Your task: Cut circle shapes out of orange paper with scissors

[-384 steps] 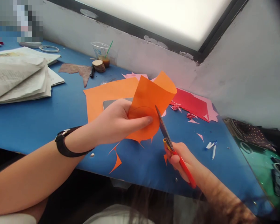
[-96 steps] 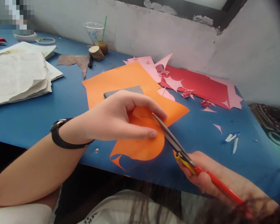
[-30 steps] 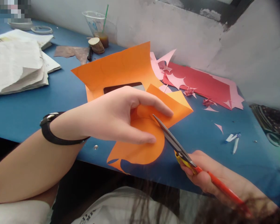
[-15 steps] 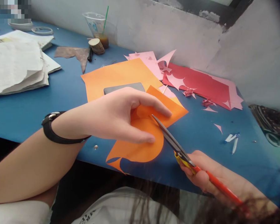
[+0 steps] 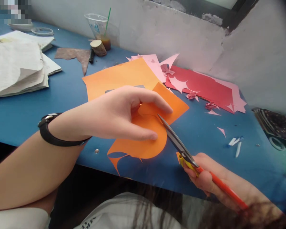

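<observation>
My left hand (image 5: 119, 116) grips a sheet of orange paper (image 5: 152, 144). Its thumb rests on the rounded, cut part, and its index finger lies over the uncut corner; the other fingers are hidden. In my right hand (image 5: 202, 173) are scissors (image 5: 178, 144) with red and yellow handles. Their blades look nearly closed, and the tips lie on the orange paper between my thumb and index finger, by a faint curved line. Thin curved strips hang off the paper's lower left edge. Behind my left hand a grey flat object (image 5: 140, 86) lies partly covered on a lighter orange sheet (image 5: 124, 74).
Red sheets (image 5: 205, 86) and pink paper scraps (image 5: 178, 83) lie along the wall. A plastic cup (image 5: 97, 27) with a green straw, a wood piece (image 5: 98, 47) and a paper stack (image 5: 16, 68) stand farther left. Small white-and-blue pieces (image 5: 238, 148) are at right.
The orange paper and my left hand have shifted slightly up. The scissor tips sit slightly farther right and lower along the curve. The hanging strip has changed position.
</observation>
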Demonstrator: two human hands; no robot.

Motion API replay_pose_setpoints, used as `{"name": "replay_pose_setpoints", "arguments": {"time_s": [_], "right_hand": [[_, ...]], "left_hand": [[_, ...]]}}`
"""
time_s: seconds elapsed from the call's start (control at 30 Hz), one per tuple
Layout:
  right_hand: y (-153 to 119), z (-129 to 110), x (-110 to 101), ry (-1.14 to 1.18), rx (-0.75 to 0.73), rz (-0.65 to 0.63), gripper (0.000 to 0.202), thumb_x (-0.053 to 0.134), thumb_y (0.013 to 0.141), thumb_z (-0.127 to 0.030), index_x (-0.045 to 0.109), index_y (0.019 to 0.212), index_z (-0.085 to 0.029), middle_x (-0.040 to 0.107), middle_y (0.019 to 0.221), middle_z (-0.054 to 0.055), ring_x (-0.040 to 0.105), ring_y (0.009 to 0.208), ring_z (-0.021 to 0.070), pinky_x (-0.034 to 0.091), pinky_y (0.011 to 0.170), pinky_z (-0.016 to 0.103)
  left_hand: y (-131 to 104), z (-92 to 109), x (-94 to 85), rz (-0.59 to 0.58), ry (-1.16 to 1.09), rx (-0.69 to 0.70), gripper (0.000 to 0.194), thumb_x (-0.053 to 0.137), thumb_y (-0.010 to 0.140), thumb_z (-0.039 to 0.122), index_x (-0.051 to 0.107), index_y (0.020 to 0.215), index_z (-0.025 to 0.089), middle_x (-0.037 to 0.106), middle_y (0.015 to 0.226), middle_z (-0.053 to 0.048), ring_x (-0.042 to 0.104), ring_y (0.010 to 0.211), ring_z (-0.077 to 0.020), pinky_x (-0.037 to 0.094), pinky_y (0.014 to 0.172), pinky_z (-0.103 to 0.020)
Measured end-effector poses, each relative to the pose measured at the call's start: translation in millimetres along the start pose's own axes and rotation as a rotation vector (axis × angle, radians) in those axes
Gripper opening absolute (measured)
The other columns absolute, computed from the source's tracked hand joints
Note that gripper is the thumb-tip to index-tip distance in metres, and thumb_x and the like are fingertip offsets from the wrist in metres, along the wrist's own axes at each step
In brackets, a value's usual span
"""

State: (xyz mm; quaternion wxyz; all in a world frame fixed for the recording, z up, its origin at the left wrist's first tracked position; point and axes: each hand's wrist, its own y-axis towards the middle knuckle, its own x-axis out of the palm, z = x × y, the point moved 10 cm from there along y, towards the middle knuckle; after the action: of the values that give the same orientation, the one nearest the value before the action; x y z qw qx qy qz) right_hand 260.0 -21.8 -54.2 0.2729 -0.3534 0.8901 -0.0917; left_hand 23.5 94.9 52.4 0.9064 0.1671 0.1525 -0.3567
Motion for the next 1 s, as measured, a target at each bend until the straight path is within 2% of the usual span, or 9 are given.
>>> {"name": "replay_pose_setpoints", "arguments": {"time_s": [0.1, 0.2, 0.37, 0.43, 0.63, 0.73, 0.83, 0.93, 1.0], "right_hand": [[2.8, -1.1, 7.3, 0.093, 0.033, -0.087, 0.076, 0.058, 0.116, -0.104, 0.058, 0.092, -0.031, 0.056, 0.076, -0.001, 0.049, 0.061, 0.0226, 0.045, 0.052, 0.038], [3.1, 6.2, 8.6, 0.144, 0.065, -0.084, 0.082, 0.056, 0.111, -0.111, 0.052, 0.091, -0.031, 0.055, 0.075, -0.002, 0.047, 0.058, 0.0219, 0.044, 0.05, 0.039], [2.3, 6.0, 4.7, 0.114, 0.026, -0.039, 0.078, 0.057, 0.115, -0.105, 0.054, 0.092, -0.031, 0.055, 0.08, -0.001, 0.046, 0.064, 0.022, 0.044, 0.051, 0.037], [2.1, 2.3, 5.2, 0.1, -0.005, -0.043, 0.077, 0.061, 0.115, -0.105, 0.056, 0.094, -0.031, 0.056, 0.084, 0.0, 0.048, 0.068, 0.0221, 0.046, 0.054, 0.036], [5.1, 15.3, 9.2, 0.222, 0.06, -0.036, 0.102, 0.042, 0.093, -0.134, 0.052, 0.091, -0.032, 0.045, 0.072, -0.005, 0.037, 0.06, 0.0199, 0.039, 0.049, 0.036], [3.9, 15.8, 17.4, 0.327, 0.064, -0.16, 0.095, 0.055, 0.099, -0.126, 0.057, 0.1, -0.031, 0.045, 0.072, -0.008, 0.041, 0.059, 0.0191, 0.045, 0.053, 0.035], [2.9, 12.5, 13.5, 0.349, 0.013, -0.166, 0.08, 0.068, 0.11, -0.11, 0.057, 0.104, -0.031, 0.047, 0.076, -0.008, 0.044, 0.06, 0.018, 0.045, 0.054, 0.033], [3.2, 15.1, 15.8, 0.395, -0.014, -0.173, 0.069, 0.08, 0.114, -0.095, 0.057, 0.104, -0.031, 0.046, 0.075, -0.009, 0.04, 0.057, 0.0165, 0.039, 0.051, 0.031], [3.9, 19.1, 20.0, 0.431, -0.02, -0.182, 0.069, 0.08, 0.114, -0.094, 0.056, 0.103, -0.031, 0.044, 0.071, -0.01, 0.035, 0.054, 0.0154, 0.033, 0.047, 0.031]], "left_hand": [[1.7, -2.2, -2.8, 0.024, -0.004, 0.006, 0.029, 0.101, 0.103, 0.027, 0.095, 0.131, 0.025, 0.098, 0.126, -0.004, 0.093, 0.118, -0.0295, 0.08, 0.095, -0.037], [3.1, -7.3, -4.4, 0.035, -0.05, -0.02, 0.027, 0.1, 0.105, 0.027, 0.095, 0.132, 0.026, 0.099, 0.129, -0.005, 0.092, 0.108, -0.0272, 0.077, 0.08, -0.033], [2.5, -8.5, 0.1, -0.002, -0.194, -0.041, 0.028, 0.101, 0.103, 0.013, 0.097, 0.124, 0.031, 0.102, 0.134, -0.003, 0.097, 0.115, -0.0282, 0.084, 0.096, -0.037], [1.8, -7.7, -0.3, 0.004, -0.212, -0.032, 0.028, 0.1, 0.104, 0.012, 0.097, 0.124, 0.031, 0.102, 0.134, -0.003, 0.097, 0.115, -0.0273, 0.084, 0.095, -0.036], [1.3, -9.0, -0.4, -0.001, -0.132, -0.024, 0.025, 0.099, 0.107, 0.021, 0.099, 0.13, 0.032, 0.101, 0.129, -0.003, 0.095, 0.106, -0.0267, 0.077, 0.081, -0.033], [0.8, -6.8, -0.8, 0.0, -0.087, -0.01, 0.03, 0.098, 0.104, 0.016, 0.098, 0.132, 0.027, 0.101, 0.127, -0.004, 0.094, 0.111, -0.0243, 0.076, 0.084, -0.03], [0.4, -2.4, -0.1, -0.003, -0.087, 0.026, 0.033, 0.095, 0.102, 0.01, 0.097, 0.132, 0.024, 0.101, 0.127, -0.004, 0.093, 0.114, -0.0203, 0.074, 0.085, -0.026], [0.8, -2.7, 1.1, 0.0, -0.091, 0.014, 0.031, 0.094, 0.103, 0.012, 0.098, 0.13, 0.025, 0.101, 0.127, -0.002, 0.093, 0.116, -0.0205, 0.073, 0.084, -0.027], [1.4, -3.6, 2.0, 0.0, -0.08, -0.007, 0.03, 0.095, 0.102, 0.016, 0.099, 0.13, 0.027, 0.101, 0.126, -0.001, 0.093, 0.115, -0.0215, 0.07, 0.08, -0.029]]}}
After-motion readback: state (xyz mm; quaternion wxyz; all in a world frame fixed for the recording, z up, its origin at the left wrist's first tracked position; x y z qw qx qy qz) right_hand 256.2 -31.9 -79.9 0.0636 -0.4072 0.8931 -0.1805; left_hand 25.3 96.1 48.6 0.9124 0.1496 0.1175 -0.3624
